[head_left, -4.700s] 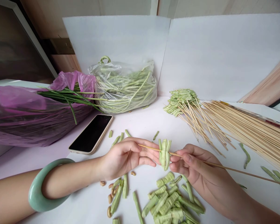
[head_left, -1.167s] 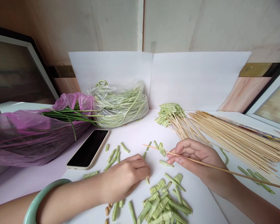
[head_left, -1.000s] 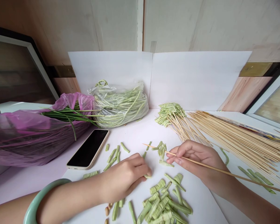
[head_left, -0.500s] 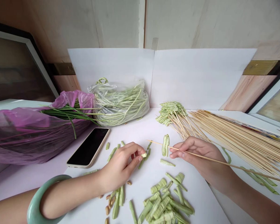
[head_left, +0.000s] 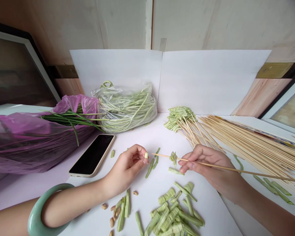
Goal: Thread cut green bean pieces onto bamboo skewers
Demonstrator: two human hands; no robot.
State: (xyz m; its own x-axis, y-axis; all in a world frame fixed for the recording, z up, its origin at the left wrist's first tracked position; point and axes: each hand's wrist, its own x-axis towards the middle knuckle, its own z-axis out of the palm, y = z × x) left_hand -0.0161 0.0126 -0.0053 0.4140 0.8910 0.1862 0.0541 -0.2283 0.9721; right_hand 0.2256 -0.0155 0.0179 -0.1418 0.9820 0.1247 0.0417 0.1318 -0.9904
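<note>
My left hand [head_left: 134,160], with a green bangle on its wrist, pinches a short piece of green bean [head_left: 146,155] between thumb and fingers. My right hand [head_left: 204,162] grips a thin bamboo skewer [head_left: 221,167], its point aimed left toward the left hand. Threaded on the skewer near its tip is a green bean piece [head_left: 173,158], apart from the piece in my left hand. Below the hands lies a pile of cut bean pieces [head_left: 170,216] on white paper. A few thin pieces [head_left: 151,167] lie between the hands.
At the back stands a clear bag of long beans [head_left: 127,108], beside a purple bag [head_left: 22,141] with green stalks. A phone [head_left: 92,155] lies at left. Filled skewers [head_left: 179,116] and a heap of bare skewers [head_left: 250,144] lie at right. Brown beans [head_left: 111,222] are scattered near the front.
My left hand has shifted slightly left and up with its bean piece. The piece on the skewer has turned, now looking narrower and shorter. My right hand has stayed nearly in place.
</note>
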